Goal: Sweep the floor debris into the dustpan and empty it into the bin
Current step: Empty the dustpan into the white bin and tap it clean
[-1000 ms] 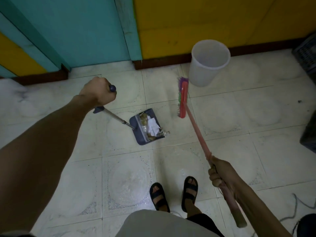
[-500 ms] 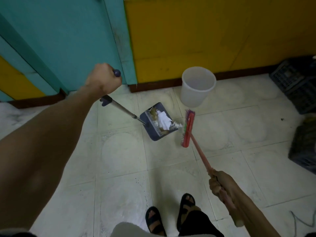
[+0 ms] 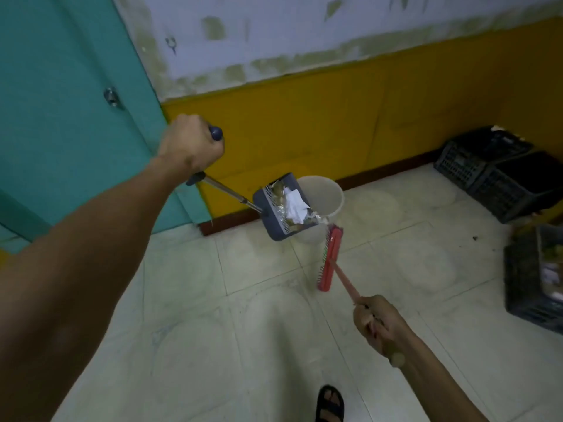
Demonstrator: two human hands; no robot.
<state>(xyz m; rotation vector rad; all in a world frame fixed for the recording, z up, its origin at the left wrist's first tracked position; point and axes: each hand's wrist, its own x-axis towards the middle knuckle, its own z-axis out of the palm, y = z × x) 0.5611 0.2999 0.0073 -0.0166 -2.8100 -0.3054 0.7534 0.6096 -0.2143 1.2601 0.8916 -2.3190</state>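
Observation:
My left hand (image 3: pixel 189 145) grips the blue end of a long metal handle, and the grey-blue dustpan (image 3: pixel 271 221) on it hangs in the air. White paper and brownish debris (image 3: pixel 293 207) lie in the pan. Its open edge overlaps the near rim of a white plastic bin (image 3: pixel 329 196) that stands on the floor by the yellow wall. My right hand (image 3: pixel 375 324) holds the pink stick of a red-headed broom (image 3: pixel 329 259). The broom head sits just below the pan's edge, in front of the bin.
Pale floor tiles (image 3: pixel 213 345) spread around me. A teal door (image 3: pixel 61 102) is on the left. Black plastic crates (image 3: pixel 499 175) stack in the right corner, and another crate (image 3: pixel 524 278) holding rubbish is at the right edge. One sandalled foot (image 3: pixel 329 403) shows at the bottom.
The dustpan has risen off the floor and moved up to the bin's rim. The broom head has followed it toward the bin. My view has tilted upward.

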